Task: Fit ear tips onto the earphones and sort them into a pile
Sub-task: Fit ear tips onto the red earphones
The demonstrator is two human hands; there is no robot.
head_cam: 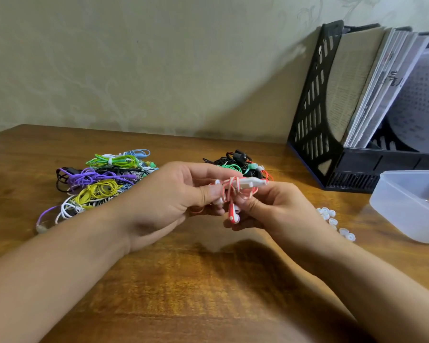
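Above the middle of the wooden table [159, 280], both hands hold one coiled red-and-white earphone set [235, 191]. My left hand [183, 196] pinches the cable bundle from the left. My right hand [265, 209] grips it from the right, with a red earbud [233, 214] hanging between the fingers. A white plug piece sticks out toward the right. Several loose white ear tips [332, 220] lie on the table right of my right hand.
A pile of green, purple, yellow and white earphones [97, 180] lies at the left. A smaller pile of black, green and red ones [238, 162] sits behind the hands. A clear plastic box [406, 206] and a black file rack [332, 120] with papers stand at the right.
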